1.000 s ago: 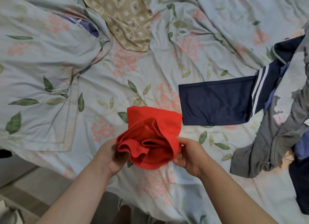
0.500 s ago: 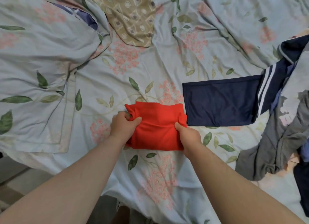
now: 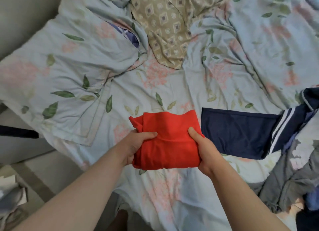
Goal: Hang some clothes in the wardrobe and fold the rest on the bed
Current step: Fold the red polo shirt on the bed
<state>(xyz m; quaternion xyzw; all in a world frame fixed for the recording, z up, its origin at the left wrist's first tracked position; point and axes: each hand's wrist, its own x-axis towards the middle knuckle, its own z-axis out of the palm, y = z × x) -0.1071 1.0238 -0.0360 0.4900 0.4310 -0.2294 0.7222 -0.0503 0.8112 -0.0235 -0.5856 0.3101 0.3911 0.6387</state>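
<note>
Red garment (image 3: 168,139): folded into a compact bundle and gripped between both hands, over the near part of the floral bed sheet (image 3: 172,192).
Left hand (image 3: 136,145): clamped on the bundle's left edge, thumb laid across the top, fingers tucked underneath.
Right hand (image 3: 204,149): clamped on the bundle's right edge, thumb pressed on top, fingers hidden beneath the cloth.
Navy garment (image 3: 236,132): spread flat just beside the right hand, on its outer side; white stripes are seen at its far right end.
Grey garment (image 3: 293,177): crumpled well to the right of the right hand, near the sheet's edge.
Pillow (image 3: 69,75): covered in the same floral print, placed beyond the left hand and to its left.
Tan patterned cloth (image 3: 169,27): laid far beyond both hands, towards the top of the bed.
</note>
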